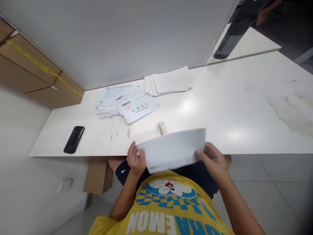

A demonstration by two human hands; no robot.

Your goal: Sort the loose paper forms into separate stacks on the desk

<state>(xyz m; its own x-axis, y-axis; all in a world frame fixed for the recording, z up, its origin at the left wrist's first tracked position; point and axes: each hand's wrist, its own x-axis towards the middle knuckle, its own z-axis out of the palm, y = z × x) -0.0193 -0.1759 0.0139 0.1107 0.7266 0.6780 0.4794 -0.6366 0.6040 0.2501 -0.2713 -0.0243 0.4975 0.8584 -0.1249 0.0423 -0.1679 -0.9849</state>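
A white printed paper (172,150), possibly an envelope or a folded sheet, is held just over the table's front edge. Dark lettering runs along its lower left and a faint red mark shows at its upper right corner. My right hand (215,160) pinches its right end, thumb on top. At the left end, my left hand (137,160) has its thumb over the paper's edge with the fingers curled beside it. Behind the paper lies a small beige block-like object (162,128), partly covered by it.
On the white table (220,111) lie a stack of printed reports (138,109) and a pile of white papers or envelopes (172,81). A black device (74,139) rests at left. Cardboard boxes (36,71) stand far left. A dark bottle (230,40) and someone's hand (265,14) appear top right.
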